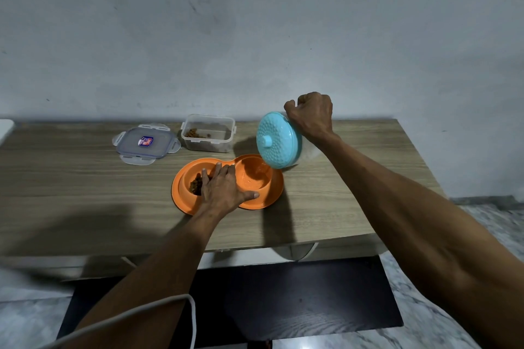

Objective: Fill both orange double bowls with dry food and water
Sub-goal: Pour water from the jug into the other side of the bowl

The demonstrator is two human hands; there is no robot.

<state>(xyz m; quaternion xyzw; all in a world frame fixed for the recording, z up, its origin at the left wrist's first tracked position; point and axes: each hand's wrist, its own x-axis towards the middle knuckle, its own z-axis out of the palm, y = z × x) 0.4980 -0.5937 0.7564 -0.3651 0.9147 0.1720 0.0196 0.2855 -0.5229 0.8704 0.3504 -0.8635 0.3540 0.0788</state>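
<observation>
One orange double bowl [272, 195] lies on the wooden table [85, 193]. Its left cup holds brown dry food [195, 185]; its right cup looks wet with a little water. My left hand [224, 188] rests flat on the bowl's middle ridge, fingers spread, pressing it down. My right hand [313, 115] grips a jug with a turquoise lid [276, 140], tipped on its side over the right cup. The jug's clear body is mostly hidden behind the lid and my wrist. Only one orange bowl is in view.
A clear plastic box [208, 134] with some dry food stands open behind the bowl. Its snap lid [146, 143] lies flat to the left. A white cable [192, 317] hangs near my left arm. The table's front edge runs below the bowl.
</observation>
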